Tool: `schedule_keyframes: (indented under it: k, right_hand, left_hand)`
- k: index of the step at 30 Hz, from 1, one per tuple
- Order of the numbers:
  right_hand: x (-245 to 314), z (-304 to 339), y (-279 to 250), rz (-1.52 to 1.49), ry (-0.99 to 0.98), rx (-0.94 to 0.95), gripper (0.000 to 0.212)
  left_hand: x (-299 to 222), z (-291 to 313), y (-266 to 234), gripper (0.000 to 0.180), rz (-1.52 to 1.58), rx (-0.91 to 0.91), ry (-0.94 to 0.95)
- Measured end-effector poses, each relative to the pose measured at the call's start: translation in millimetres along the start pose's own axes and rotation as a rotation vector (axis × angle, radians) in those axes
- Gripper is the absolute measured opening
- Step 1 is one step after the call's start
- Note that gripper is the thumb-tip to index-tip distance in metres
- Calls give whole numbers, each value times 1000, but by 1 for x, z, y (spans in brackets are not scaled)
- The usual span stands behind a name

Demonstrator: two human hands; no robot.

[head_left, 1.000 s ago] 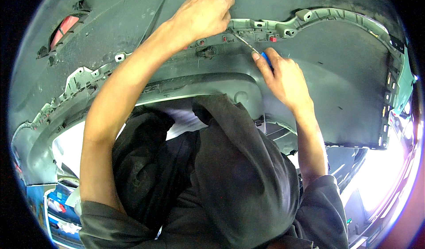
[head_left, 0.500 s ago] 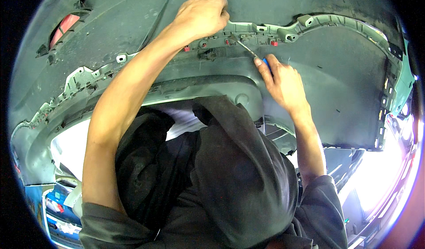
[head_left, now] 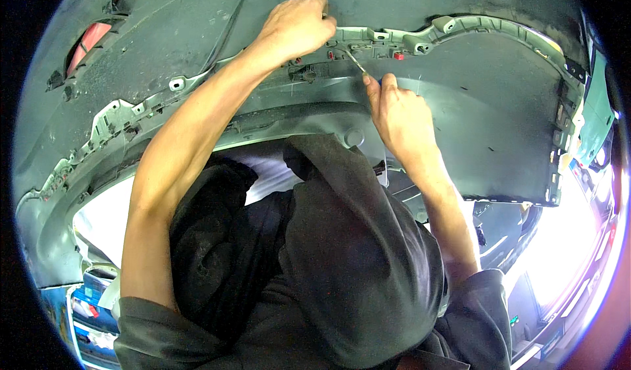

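Observation:
A large dark grey plastic car bumper (head_left: 473, 107) spreads out in front of me, with a lighter bracket strip (head_left: 368, 34) running along its seam. My right hand (head_left: 405, 117) is wrapped around a screwdriver (head_left: 355, 62); a bit of its blue handle shows at the thumb. The metal shaft slants up to the left, its tip at the seam by a small red clip (head_left: 330, 54). Left of the tip, my left hand (head_left: 297, 28) is closed with bent fingers against the bumper beside the strip. What those fingers grip is hidden.
Another red clip (head_left: 399, 56) sits right of the screwdriver. A red reflector (head_left: 90, 44) shows at the bumper's upper left. Blue shelving (head_left: 98, 337) with items stands at the lower left. Dark cloth from my clothing (head_left: 355, 251) fills the lower middle.
My right hand has shifted left, and the screwdriver stands a little steeper with its tip still at the seam. The left hand stays closed at nearly the same spot. The view has shifted slightly.

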State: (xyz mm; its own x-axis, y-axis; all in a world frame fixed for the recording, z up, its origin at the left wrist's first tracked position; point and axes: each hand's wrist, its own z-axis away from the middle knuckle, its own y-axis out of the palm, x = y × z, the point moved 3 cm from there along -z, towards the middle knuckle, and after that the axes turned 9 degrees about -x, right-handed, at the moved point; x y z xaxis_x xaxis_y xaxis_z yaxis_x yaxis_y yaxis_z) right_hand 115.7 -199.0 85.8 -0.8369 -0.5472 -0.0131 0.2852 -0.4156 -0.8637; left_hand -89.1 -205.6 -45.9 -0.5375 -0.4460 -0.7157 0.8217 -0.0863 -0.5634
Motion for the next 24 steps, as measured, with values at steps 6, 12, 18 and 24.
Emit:
schedule_keyframes:
  k: [6,12,18,24]
  right_hand:
    - [4,12,18,-277,177,41,57]
    - [1,1,11,-519,366,264,64]
    - [7,0,-3,-1024,739,594,58]
    - [-10,-1,-16,-404,200,301,54]
  left_hand:
    - [-2,-4,0,49,71,69,-80]
    - [-5,-2,-2,51,79,42,-107]
    - [-8,2,-6,51,61,39,-105]
    - [-3,-7,-10,52,-19,67,30]
